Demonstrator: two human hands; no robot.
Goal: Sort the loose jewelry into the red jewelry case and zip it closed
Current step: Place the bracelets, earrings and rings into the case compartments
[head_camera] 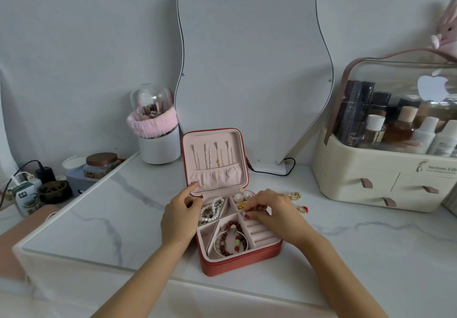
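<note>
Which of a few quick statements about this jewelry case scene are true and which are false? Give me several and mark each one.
1. The red jewelry case is zipped shut. False: it lies open, lid upright.
2. A red bead bracelet lies in a front compartment of the case. True.
3. The right hand is over the back right part of the case. True.
4. The pearl bracelets lie on the table outside the case. False: they lie in a back left compartment.
5. Some gold jewelry lies on the table right of the case. True.
6. The left hand rests on the cosmetics organizer. False: it is at the case's left edge.
</note>
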